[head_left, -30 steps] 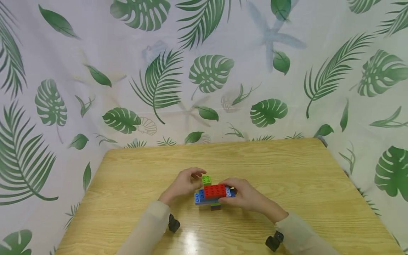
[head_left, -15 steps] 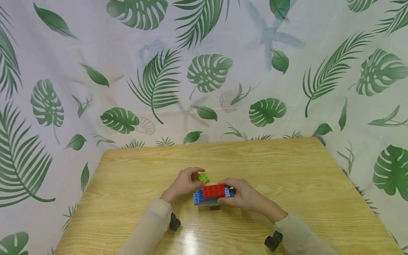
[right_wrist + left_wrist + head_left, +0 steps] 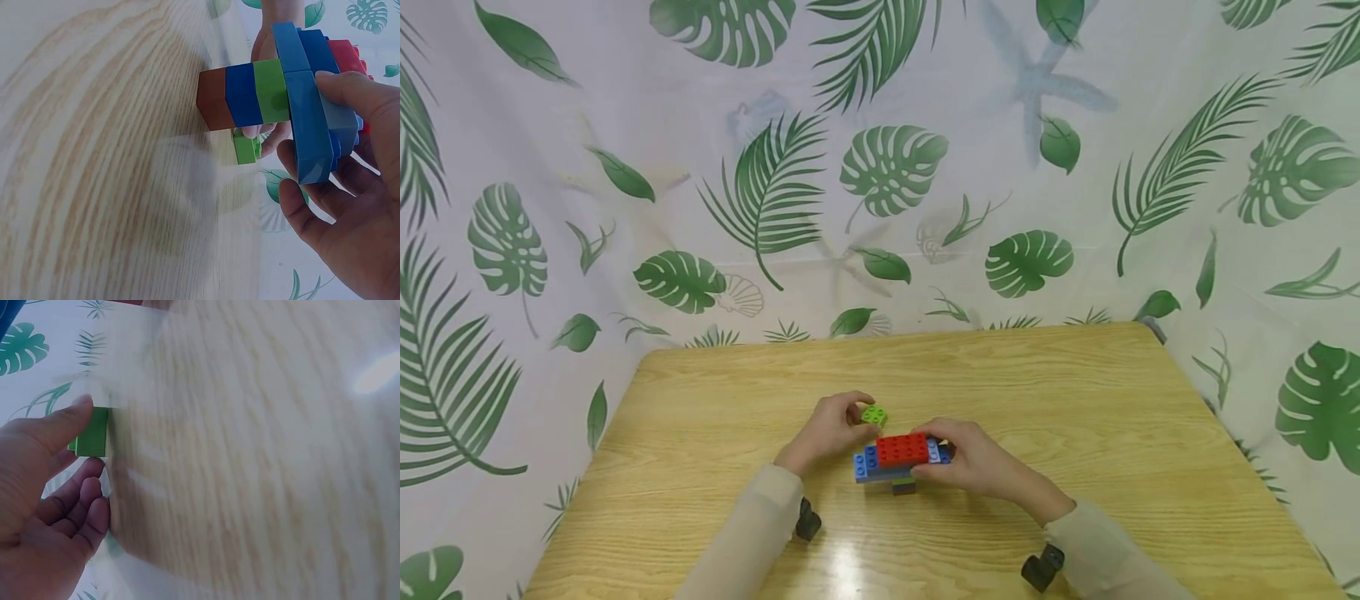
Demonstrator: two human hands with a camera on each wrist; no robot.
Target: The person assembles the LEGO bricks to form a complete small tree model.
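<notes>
My left hand [image 3: 830,429] pinches a small lime-green building block [image 3: 874,415] between thumb and fingers, down at the tabletop. The left wrist view shows my thumb along one side of that green block [image 3: 92,432], the other fingers curled below. My right hand [image 3: 967,457] grips the right end of a built block structure [image 3: 902,450]. Red block on top, lighter and darker blue blocks beneath it make up its wide part. The right wrist view shows its narrow column of green, dark blue and brown blocks [image 3: 212,100], with the brown one at the table.
The wood-grain table [image 3: 715,392] carries both hands and the blocks. A white cloth with green leaves [image 3: 880,175] hangs behind it and along both sides. A black wrist camera [image 3: 1043,568] sits below each sleeve cuff.
The green block has shifted slightly left and turned on the table along with my left hand's fingers, away from the structure. My right hand keeps its hold on the structure, nearly still.
</notes>
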